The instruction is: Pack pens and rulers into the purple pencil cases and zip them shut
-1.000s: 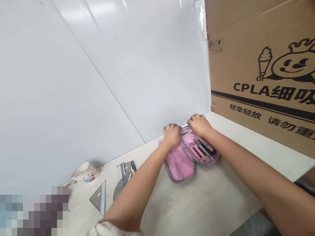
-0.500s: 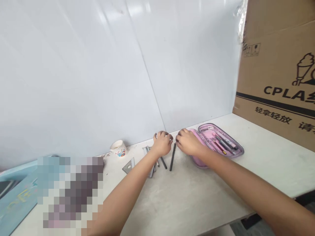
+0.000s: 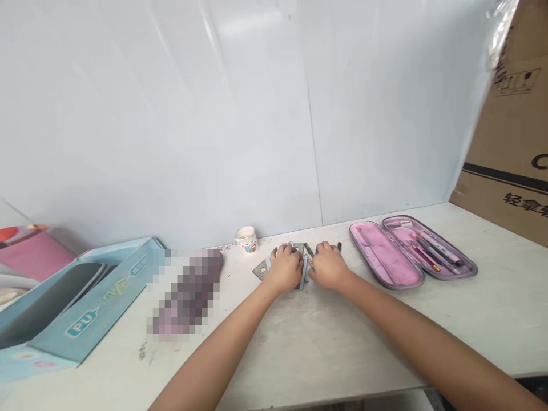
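My left hand (image 3: 286,268) rests with curled fingers over grey set squares (image 3: 259,270) on the table. A narrow ruler-like strip (image 3: 304,273) shows beside its fingers. What lies under the palm is hidden. Close to its right, my right hand (image 3: 329,266) is closed over dark pens. One black pen (image 3: 339,246) sticks out beyond its knuckles, and the end of another dark pen (image 3: 308,249) shows at its left. An unfolded pink pencil case (image 3: 387,257) lies to the right, with pencils and pens in its right half.
A paper cup (image 3: 247,240) stands by the wall. Left of it are a dark purple, partly pixelated object (image 3: 216,262) and a light-blue box (image 3: 107,302) holding a dark item. A big cardboard box (image 3: 505,154) stands at the back right of the white table (image 3: 342,354).
The view has swung left, showing more of the blue box. My right hand has come down onto the dark pens, and my left hand has settled lower over the set squares.
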The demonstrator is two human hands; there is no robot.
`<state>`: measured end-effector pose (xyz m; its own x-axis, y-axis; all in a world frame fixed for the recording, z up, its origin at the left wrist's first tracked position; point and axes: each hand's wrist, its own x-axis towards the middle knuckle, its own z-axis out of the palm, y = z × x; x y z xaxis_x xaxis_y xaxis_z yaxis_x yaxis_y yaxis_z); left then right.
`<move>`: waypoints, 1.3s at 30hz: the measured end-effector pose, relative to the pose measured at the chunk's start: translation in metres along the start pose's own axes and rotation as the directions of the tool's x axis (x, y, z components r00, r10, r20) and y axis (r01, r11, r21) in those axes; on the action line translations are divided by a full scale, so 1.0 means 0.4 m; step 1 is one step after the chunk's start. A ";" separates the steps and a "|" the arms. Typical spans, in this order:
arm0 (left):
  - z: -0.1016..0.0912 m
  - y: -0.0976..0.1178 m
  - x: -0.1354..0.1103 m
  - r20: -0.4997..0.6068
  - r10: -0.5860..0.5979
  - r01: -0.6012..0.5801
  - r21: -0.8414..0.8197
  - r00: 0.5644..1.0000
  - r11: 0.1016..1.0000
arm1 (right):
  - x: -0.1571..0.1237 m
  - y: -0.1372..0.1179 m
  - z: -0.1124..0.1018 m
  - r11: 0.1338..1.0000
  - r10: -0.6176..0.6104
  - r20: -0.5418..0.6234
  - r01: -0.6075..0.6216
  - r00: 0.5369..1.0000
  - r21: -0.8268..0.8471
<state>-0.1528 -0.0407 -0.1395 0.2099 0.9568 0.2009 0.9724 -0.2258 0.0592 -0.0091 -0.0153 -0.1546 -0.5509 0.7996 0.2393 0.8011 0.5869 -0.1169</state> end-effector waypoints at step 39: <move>0.134 0.587 0.226 0.024 0.287 -0.273 -0.245 0.958 0.930 | -0.347 0.542 -0.055 0.789 0.497 -0.490 -0.608 0.716 -0.088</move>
<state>0.1001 0.0025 -0.1600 0.4827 0.8558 0.1861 0.8223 -0.5160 0.2400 0.2462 -0.0016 -0.1921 0.1186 0.8017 0.5859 0.9877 -0.0347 -0.1525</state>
